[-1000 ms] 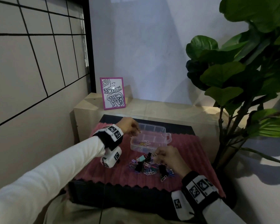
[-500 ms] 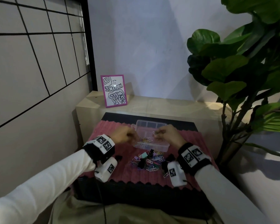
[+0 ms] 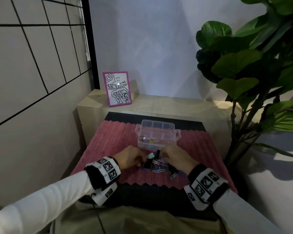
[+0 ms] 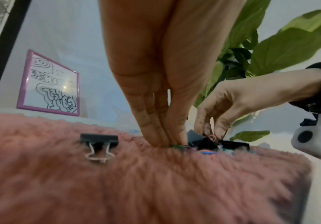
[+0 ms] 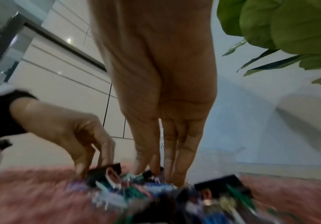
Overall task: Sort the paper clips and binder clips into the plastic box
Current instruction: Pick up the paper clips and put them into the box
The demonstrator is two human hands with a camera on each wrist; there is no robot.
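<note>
Both hands back from plastic box (image 3: 156,132) down to clip pile (image 3: 156,166): new pick cycle started.
Left hand (image 3: 128,159): fingertips pinched on green paper clip (image 4: 177,145).
Right hand (image 3: 174,157): fingertips in pile; grip undeterminable.
Box beyond fingertips, paper clips inside.

My left hand (image 4: 156,72) reaches down, fingertips (image 4: 167,141) bunched together on a green paper clip (image 4: 177,146) at the edge of the pile on the pink fuzzy mat (image 4: 136,189). My right hand (image 4: 242,98) pinches at black binder clips (image 4: 207,143) just beside. One black binder clip (image 4: 99,141) lies apart, to the left.
</note>
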